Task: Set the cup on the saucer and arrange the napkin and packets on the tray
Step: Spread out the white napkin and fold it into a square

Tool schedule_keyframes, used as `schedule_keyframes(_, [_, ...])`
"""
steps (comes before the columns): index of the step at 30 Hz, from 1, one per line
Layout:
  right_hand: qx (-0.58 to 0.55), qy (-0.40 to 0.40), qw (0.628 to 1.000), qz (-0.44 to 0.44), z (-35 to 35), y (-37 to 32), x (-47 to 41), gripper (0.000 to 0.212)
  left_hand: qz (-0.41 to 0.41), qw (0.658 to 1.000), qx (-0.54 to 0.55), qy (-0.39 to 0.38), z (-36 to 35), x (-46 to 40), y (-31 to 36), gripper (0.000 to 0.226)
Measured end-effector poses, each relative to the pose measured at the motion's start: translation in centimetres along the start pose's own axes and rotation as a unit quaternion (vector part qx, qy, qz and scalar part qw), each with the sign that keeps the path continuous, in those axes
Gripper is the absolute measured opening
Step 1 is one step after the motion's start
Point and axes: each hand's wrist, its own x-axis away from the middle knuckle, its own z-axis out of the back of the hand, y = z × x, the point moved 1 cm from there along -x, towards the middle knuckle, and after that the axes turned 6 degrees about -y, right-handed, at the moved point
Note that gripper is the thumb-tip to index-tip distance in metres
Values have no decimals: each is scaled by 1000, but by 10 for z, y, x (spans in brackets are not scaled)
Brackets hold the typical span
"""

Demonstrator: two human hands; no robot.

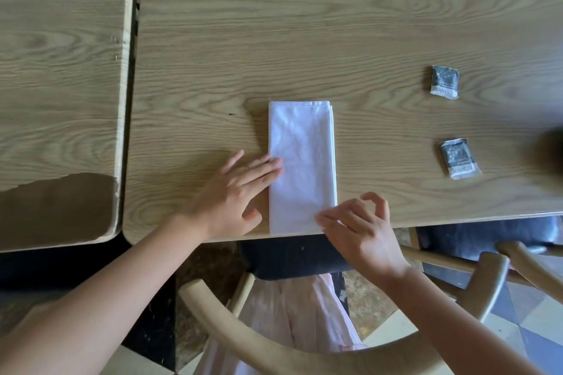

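A person is leaning over a pale wooden desk, seen from a camera on their head, and is tidying a white cloth napkin folded into a long rectangle. The napkin is lying lengthwise away from the person, its near end level with the desk's front edge. The left hand is resting flat, fingers straight, fingertips pressing on the napkin's left edge. The right hand is pinching the napkin's near right corner between thumb and first fingers, the other fingers curling loosely above it — a narrow grip on the cloth.

To do this step well, the flat hand should probably be holding the layers steady while the pinching hand is squaring the corner, so the fold is not sliding open.

Two small dark packets are lying well apart from the napkin on the right: a far packet and a near packet. Their printing is too small to read.

No cup, saucer or tray is showing in view — they may be lying outside it. A dark blurred shape at the right edge cannot be identified. A second desk is standing to the left, and a curved wooden chair back is crossing the bottom.
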Motion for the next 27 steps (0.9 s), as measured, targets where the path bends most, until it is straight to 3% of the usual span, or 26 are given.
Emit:
schedule_keyframes(2, [-32,19,999,-31,9,2,-7,14,4,1000,11,9,0,-1,0,71])
schedule_keyframes(7, [-104,77,989,-75,23,6,-20,9,-2,994,-4,108,1,-9,6,33])
schedule_keyframes(9, [-105,40,990,-81,20,10,-18,17,14,989,18,144,0,-13,9,29])
schedule_keyframes(12, [-115,-84,983,-119,9,19,-13,57,54,985,57,155,-2,-14,13,31])
schedule_keyframes(14, [-127,-126,973,-146,2,22,-15,64,76,981,84,158,-2,-14,16,32])
schedule_keyframes(19, [-176,-85,962,-191,-4,28,-38,34,131,963,119,202,-4,-16,19,31])
schedule_keyframes(22, [-228,-53,931,-280,-6,31,-53,5,203,931,133,273,-4,-25,24,12])
schedule_keyframes(23, [-236,-43,917,-320,-8,30,-58,13,222,920,129,297,-3,-29,26,5])
schedule_keyframes(24, [-247,-40,903,-349,-10,31,-62,19,243,909,131,313,-1,-34,29,13])
schedule_keyframes(27, [-277,-14,882,-382,-14,29,-70,20,272,892,147,331,-2,-44,28,20])
